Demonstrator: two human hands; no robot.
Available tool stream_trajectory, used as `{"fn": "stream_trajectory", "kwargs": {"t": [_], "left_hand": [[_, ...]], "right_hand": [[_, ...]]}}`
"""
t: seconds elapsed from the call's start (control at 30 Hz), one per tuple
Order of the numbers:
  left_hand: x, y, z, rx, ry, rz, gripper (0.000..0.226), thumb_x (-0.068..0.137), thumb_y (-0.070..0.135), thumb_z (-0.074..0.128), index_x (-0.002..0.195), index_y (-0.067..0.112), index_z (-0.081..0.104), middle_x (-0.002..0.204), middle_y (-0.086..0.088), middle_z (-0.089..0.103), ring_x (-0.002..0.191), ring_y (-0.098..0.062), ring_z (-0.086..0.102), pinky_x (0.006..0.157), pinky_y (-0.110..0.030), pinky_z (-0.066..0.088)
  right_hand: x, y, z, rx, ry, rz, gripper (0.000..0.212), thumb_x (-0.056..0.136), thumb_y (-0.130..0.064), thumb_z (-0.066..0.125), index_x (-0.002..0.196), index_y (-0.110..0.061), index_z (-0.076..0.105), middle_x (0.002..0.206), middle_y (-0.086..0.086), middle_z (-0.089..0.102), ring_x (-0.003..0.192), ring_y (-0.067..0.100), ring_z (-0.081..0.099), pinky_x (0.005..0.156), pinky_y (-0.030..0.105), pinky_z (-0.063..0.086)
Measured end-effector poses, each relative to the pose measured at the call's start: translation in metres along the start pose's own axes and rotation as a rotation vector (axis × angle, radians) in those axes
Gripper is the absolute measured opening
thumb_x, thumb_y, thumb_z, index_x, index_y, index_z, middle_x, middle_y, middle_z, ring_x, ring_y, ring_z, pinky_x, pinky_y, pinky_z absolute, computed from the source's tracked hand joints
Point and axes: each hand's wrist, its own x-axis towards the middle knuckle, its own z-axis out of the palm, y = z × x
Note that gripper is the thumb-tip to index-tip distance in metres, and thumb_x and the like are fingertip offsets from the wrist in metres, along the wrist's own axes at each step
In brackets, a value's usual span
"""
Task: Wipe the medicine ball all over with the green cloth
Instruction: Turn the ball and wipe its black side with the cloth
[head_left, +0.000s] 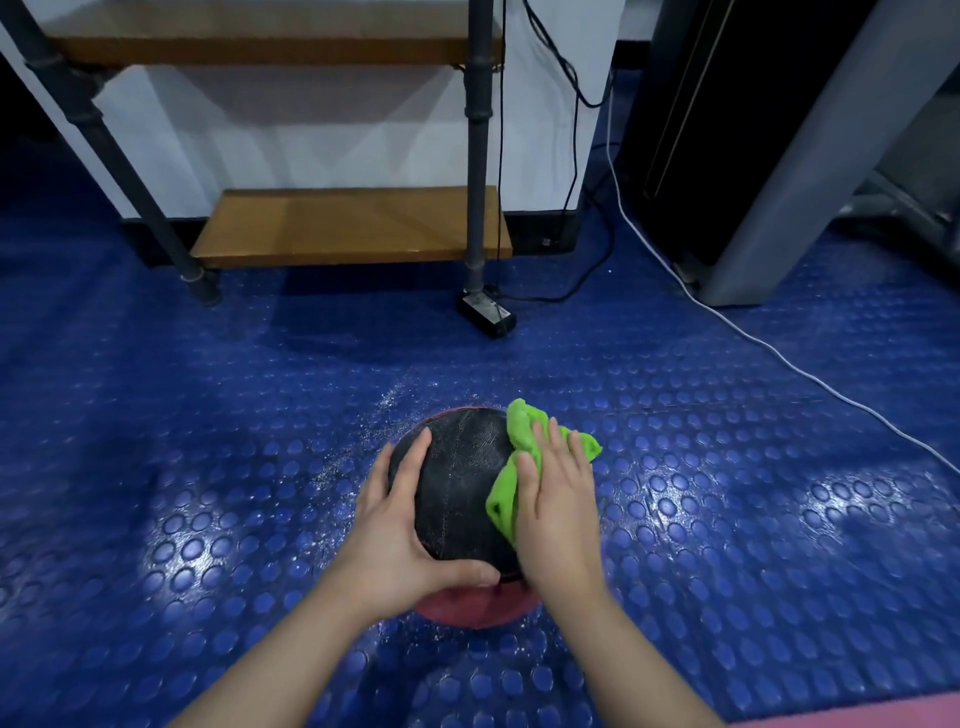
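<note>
The medicine ball (460, 483), black on top with a red lower part, sits on the blue studded floor mat in the lower middle of the head view. My left hand (400, 530) holds its left side, fingers spread over the black surface and thumb wrapped along the near edge. My right hand (558, 509) lies flat with straight fingers on the green cloth (511, 467), pressing it against the ball's right side. The cloth bunches out above and below my fingers. The ball's far right side is hidden by the cloth and hand.
A wooden shelf rack (353, 223) on dark metal legs stands behind the ball. A black power adapter (485, 312) with black cables lies at its foot. A white cable (727, 322) runs across the mat on the right, past a grey and black machine (753, 156).
</note>
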Motion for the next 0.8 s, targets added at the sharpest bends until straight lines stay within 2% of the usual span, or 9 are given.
{"fn": "stream_trajectory", "kwargs": {"t": [0.1,0.23,0.33,0.4,0.47,0.53,0.6,0.67,0.8], "left_hand": [[0.005,-0.002,-0.003,-0.005,-0.011,-0.002,0.145,0.025,0.073,0.085,0.133,0.075,-0.011,0.159,0.019,-0.016,0.151,-0.010,-0.005,0.123,-0.046,0.017],[0.008,-0.001,-0.001,-0.009,0.004,-0.013,0.149,0.022,0.076,0.082,0.138,0.070,-0.010,0.160,0.015,-0.016,0.150,-0.011,-0.007,0.123,-0.045,0.015],[0.008,0.003,0.002,-0.006,0.014,-0.041,0.149,0.022,0.078,0.080,0.138,0.069,-0.012,0.160,0.015,-0.018,0.151,-0.019,-0.005,0.122,-0.050,0.016],[0.006,0.004,0.002,-0.009,0.011,-0.044,0.149,0.025,0.076,0.083,0.138,0.068,-0.013,0.158,0.017,-0.019,0.152,-0.021,-0.003,0.122,-0.051,0.018],[0.004,0.004,0.001,-0.017,0.010,-0.044,0.148,0.026,0.074,0.085,0.137,0.070,-0.014,0.157,0.020,-0.018,0.151,-0.021,-0.001,0.121,-0.051,0.018],[0.003,0.002,-0.001,-0.037,0.003,-0.046,0.147,0.023,0.075,0.084,0.133,0.073,-0.014,0.157,0.021,-0.017,0.151,-0.018,0.000,0.122,-0.049,0.019],[0.005,-0.001,-0.004,-0.063,-0.011,-0.047,0.149,0.020,0.077,0.084,0.134,0.073,-0.011,0.158,0.018,-0.015,0.151,-0.014,0.001,0.122,-0.047,0.019],[0.009,-0.004,-0.011,-0.080,-0.036,-0.054,0.152,0.017,0.078,0.084,0.138,0.071,-0.008,0.160,0.016,-0.010,0.150,-0.013,0.005,0.122,-0.046,0.021],[0.021,-0.011,-0.026,-0.107,-0.114,-0.057,0.156,0.020,0.072,0.088,0.148,0.058,-0.001,0.159,0.015,-0.001,0.148,-0.011,0.010,0.121,-0.040,0.021]], "right_hand": [[-0.026,0.001,0.007,-0.027,0.034,-0.084,0.062,0.098,-0.053,0.013,0.150,-0.024,0.024,0.156,-0.014,0.015,0.147,0.009,-0.003,0.120,0.026,-0.001],[-0.009,0.009,0.000,0.004,-0.023,-0.083,0.063,0.097,-0.055,0.014,0.151,-0.024,0.025,0.152,-0.013,0.024,0.146,0.009,0.006,0.116,0.018,-0.003],[0.029,0.034,0.003,0.161,-0.135,0.154,0.051,0.101,-0.048,0.023,0.141,-0.023,0.044,0.139,-0.009,0.046,0.135,0.012,0.033,0.116,0.032,0.019],[0.047,0.040,0.004,0.311,-0.176,0.366,0.054,0.098,-0.055,0.025,0.132,-0.025,0.054,0.133,-0.001,0.057,0.128,0.023,0.047,0.109,0.044,0.034],[0.047,0.036,0.004,0.293,-0.156,0.413,0.051,0.101,-0.049,0.027,0.128,-0.019,0.057,0.125,0.005,0.061,0.120,0.027,0.053,0.103,0.043,0.039],[0.030,0.024,0.001,0.172,-0.062,0.248,0.046,0.104,-0.037,0.027,0.133,-0.014,0.053,0.130,0.005,0.058,0.126,0.025,0.047,0.109,0.038,0.032],[0.002,0.008,0.000,0.139,0.010,0.066,0.050,0.103,-0.041,0.025,0.146,-0.020,0.038,0.148,-0.006,0.041,0.142,0.014,0.024,0.118,0.022,0.010],[-0.021,0.004,0.006,0.132,0.023,-0.058,0.055,0.100,-0.047,0.022,0.150,-0.025,0.027,0.156,-0.011,0.024,0.147,0.006,0.005,0.115,0.012,-0.002],[-0.042,0.027,0.009,0.040,-0.056,-0.348,0.049,0.103,-0.035,0.027,0.151,-0.029,0.021,0.160,-0.008,0.018,0.149,0.016,0.003,0.120,0.025,0.003]]}}
